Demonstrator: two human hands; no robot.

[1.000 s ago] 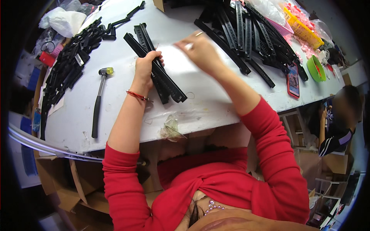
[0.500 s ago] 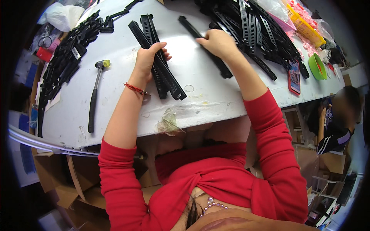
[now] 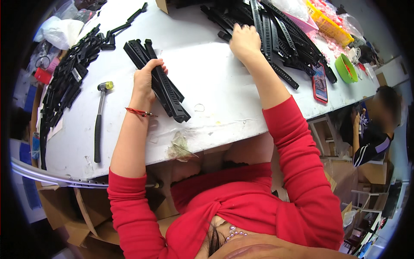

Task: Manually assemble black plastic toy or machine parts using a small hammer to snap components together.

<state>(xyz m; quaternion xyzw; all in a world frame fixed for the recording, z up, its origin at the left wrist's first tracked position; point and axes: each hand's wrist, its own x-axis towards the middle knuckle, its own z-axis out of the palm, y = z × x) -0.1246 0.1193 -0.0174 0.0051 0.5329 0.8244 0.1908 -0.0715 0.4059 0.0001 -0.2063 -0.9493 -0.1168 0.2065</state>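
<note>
Several long black slotted strips (image 3: 166, 93) lie bundled at a slant in my left hand (image 3: 145, 80), which is closed round their middle with the thumb on top. Their lower ends spread slightly above the white table. My right hand (image 3: 246, 44) reaches to the near left side of a heap of similar slotted strips (image 3: 276, 41). Its fingers are curled down among them, and what they grip, if anything, is hidden. To the left of my left arm lies a hammer (image 3: 99, 116) with a yellow head and black handle.
Smaller black parts (image 3: 64, 90) are piled along the table's left side. At the right are a red-cased phone (image 3: 319, 84), a green bowl (image 3: 345, 68) and a yellow basket (image 3: 330, 23). Crumpled clear plastic (image 3: 180, 146) lies at the front edge. Another person (image 3: 375, 125) sits beyond the right edge.
The strip that was in my right hand has joined the bundle in my left. My right hand has moved away to the heap. The whole view has shifted slightly.
</note>
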